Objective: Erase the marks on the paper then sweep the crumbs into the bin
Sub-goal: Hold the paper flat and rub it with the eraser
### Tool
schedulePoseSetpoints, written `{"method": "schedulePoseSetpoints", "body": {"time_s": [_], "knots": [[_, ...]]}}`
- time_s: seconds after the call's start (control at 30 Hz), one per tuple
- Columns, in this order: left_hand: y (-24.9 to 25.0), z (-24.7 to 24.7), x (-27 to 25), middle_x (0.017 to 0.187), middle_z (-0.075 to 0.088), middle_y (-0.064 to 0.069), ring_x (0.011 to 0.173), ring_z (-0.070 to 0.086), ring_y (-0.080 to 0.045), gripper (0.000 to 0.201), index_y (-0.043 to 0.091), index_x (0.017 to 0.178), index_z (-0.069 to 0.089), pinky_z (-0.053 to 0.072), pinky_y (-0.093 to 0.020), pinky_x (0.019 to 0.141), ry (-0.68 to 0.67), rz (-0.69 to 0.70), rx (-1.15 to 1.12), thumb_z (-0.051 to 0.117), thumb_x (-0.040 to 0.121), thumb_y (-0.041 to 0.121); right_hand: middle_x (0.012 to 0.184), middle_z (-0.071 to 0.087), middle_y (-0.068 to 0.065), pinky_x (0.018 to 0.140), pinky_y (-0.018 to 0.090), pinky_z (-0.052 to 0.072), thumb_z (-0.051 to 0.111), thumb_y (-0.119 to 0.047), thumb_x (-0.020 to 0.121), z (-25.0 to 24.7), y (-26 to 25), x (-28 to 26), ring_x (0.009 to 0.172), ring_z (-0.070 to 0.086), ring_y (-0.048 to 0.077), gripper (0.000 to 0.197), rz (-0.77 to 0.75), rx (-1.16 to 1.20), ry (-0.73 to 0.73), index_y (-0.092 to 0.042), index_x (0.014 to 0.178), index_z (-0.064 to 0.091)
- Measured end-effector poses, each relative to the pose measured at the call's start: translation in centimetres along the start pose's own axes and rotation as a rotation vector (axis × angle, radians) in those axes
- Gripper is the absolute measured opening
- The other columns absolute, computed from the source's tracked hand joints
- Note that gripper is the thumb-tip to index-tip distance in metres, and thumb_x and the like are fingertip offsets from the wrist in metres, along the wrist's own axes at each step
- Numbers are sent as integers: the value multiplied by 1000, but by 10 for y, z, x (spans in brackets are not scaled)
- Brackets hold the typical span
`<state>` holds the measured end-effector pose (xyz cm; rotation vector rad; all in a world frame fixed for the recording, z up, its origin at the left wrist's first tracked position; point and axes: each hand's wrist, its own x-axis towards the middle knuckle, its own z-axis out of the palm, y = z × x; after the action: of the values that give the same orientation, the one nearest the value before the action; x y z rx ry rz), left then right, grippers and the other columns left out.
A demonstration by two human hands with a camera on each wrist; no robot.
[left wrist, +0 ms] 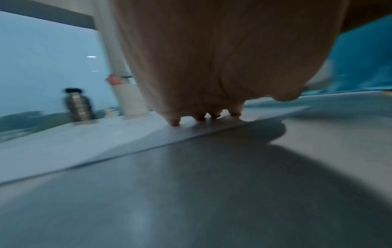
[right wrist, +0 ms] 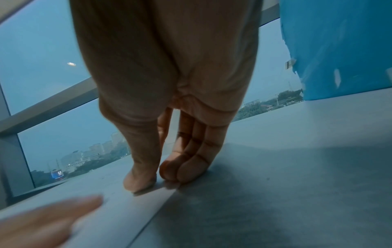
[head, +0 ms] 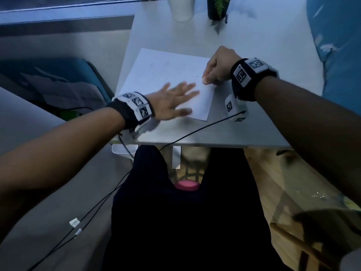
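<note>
A white sheet of paper (head: 166, 71) lies on the white table (head: 254, 124), with faint pencil marks on its far half and a tiny dark speck (head: 197, 76) near its right edge. My left hand (head: 181, 94) lies flat on the sheet's near part, fingers straight and spread; in the left wrist view its fingertips (left wrist: 175, 123) touch the paper (left wrist: 84, 147). My right hand (head: 207, 77) is at the right edge. The right wrist view shows its thumb (right wrist: 140, 182) on top of the paper (right wrist: 118, 218) and its curled fingers (right wrist: 182, 171) against the edge, pinching it. No eraser shows.
A white cup (head: 182, 6) and a potted plant (head: 216, 8) stand at the table's far side, with a steel bottle (left wrist: 79, 105) further left. A blue seat (head: 340, 45) is to the right. A black cable (head: 195, 132) crosses the front edge. A white container (head: 125, 150) sits below the front left corner.
</note>
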<state>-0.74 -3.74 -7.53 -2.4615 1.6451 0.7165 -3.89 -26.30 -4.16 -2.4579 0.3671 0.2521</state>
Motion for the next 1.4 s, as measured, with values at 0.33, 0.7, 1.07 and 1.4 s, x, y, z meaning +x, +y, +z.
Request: {"method": "schedulePoseSetpoints", "body": {"time_s": [0.33,0.7,1.07,1.4], "knots": [[-48,-27,5,161,-23,4,148,-19,-19,129,33,154,-12,0,-66,114,-56,-337,-108,73,64,70,89,75,10,83,36,61,81,-12,64,18,-30,0,87,72,20,30,-38,-137,70,-4,92,76],[-41,-33,20,160,-18,-7,148,-6,-34,137,42,150,-17,23,-71,107,-148,-373,51,76,56,74,96,69,13,85,34,57,61,-14,78,55,-56,-14,90,68,23,21,-184,-213,28,-3,93,69],[-37,-35,17,160,-25,-6,148,-13,-33,137,40,150,-20,19,-70,109,-171,-398,61,76,58,73,89,72,13,78,34,59,55,-12,78,49,-60,-19,84,71,25,22,-192,-161,42,0,89,70],[-37,-36,16,160,-25,-5,148,-14,-33,137,43,149,-21,20,-72,108,-168,-390,54,76,57,74,89,73,13,81,32,59,62,-14,75,41,-58,-7,85,70,25,22,-197,-162,58,-3,90,73]]}}
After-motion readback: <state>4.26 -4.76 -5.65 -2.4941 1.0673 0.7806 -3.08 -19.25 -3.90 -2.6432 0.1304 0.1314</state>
